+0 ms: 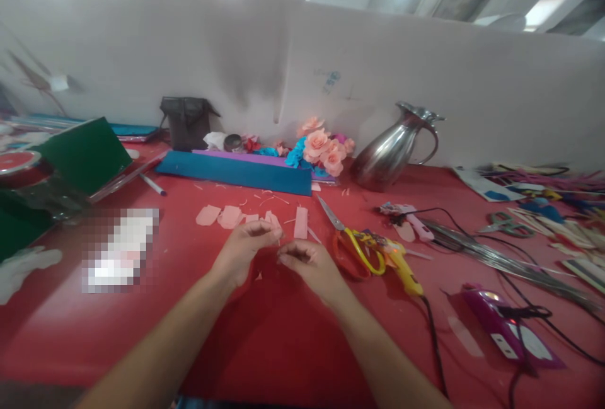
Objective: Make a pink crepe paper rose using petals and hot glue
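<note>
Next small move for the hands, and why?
I'd bring the right hand's fingertips in to meet the left hand's. Both hands are curled, fingertips close together above the red table, and the scissors lie untouched to the right. Whatever sits between the fingertips is too small to tell, so treat this as a guess.

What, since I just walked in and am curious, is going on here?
A person's left grip and right grip are close together over the red table; what they hold, if anything, is too small to tell. Pink pieces lie just beyond. Scissors and a yellow glue gun lie to the right.
</note>
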The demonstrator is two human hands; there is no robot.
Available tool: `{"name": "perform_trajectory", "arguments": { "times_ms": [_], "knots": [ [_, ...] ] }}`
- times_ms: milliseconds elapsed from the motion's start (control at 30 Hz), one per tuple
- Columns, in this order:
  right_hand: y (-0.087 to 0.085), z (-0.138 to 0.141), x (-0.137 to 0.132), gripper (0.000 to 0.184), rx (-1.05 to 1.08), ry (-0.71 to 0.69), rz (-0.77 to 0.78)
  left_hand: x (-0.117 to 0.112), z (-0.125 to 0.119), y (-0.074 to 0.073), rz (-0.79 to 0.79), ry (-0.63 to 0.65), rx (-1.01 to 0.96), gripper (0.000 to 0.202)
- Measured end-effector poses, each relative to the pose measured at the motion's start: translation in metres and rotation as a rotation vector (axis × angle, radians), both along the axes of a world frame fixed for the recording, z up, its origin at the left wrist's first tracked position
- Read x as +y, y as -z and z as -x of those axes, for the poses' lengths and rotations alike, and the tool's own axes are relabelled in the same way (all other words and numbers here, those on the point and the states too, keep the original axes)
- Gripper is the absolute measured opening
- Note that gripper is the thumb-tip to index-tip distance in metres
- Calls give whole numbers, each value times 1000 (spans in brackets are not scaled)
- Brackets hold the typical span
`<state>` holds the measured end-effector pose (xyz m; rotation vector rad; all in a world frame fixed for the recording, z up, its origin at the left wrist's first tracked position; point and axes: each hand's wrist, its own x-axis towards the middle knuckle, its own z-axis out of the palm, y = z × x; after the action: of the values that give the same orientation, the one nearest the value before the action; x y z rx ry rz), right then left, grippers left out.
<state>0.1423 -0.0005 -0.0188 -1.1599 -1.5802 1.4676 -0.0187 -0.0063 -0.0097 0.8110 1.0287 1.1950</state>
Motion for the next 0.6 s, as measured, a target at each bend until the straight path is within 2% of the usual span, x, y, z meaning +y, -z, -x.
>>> {"name": "perform_trajectory", "arguments": {
  "times_ms": [433,600],
  "knots": [
    [-2,1,-1,5,-17,-35,3,-1,-1,-3,-52,-59,24,10],
    [-3,2,-2,4,-18,-26,-1,-2,-4,-7,-97,-125,40,9]
  ]
}}
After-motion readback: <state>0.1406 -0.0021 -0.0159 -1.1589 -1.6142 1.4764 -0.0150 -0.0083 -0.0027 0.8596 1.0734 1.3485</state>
